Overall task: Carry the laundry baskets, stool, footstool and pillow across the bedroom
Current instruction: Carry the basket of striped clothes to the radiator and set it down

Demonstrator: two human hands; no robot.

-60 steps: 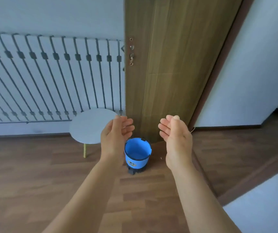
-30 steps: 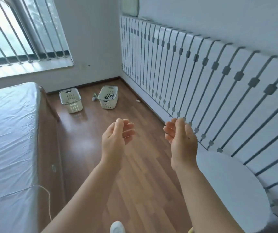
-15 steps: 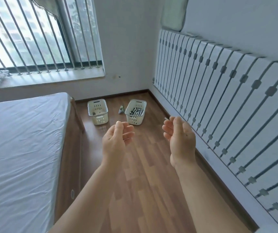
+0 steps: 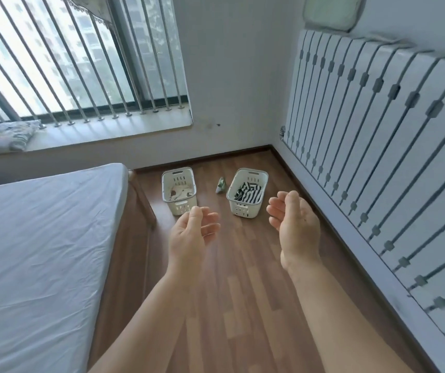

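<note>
Two white laundry baskets stand on the wooden floor near the far corner. The left basket (image 4: 179,191) holds a pale cloth; the right basket (image 4: 247,193) holds striped black-and-white clothes. My left hand (image 4: 189,235) and my right hand (image 4: 294,227) are raised in front of me, palms facing each other, fingers loosely curled and empty, well short of the baskets. A patterned pillow (image 4: 3,137) lies on the window sill at the far left. No stool or footstool is in view.
A bed (image 4: 41,251) with a white sheet fills the left side. A white panel with grey slats (image 4: 377,130) lines the right wall. A small green object (image 4: 220,185) lies between the baskets. A strip of wooden floor (image 4: 242,292) runs between bed and wall.
My view has swung left from the door, blue bin and round table to the window corner, and the baskets have drawn nearer. Both hands have stayed raised and empty.
</note>
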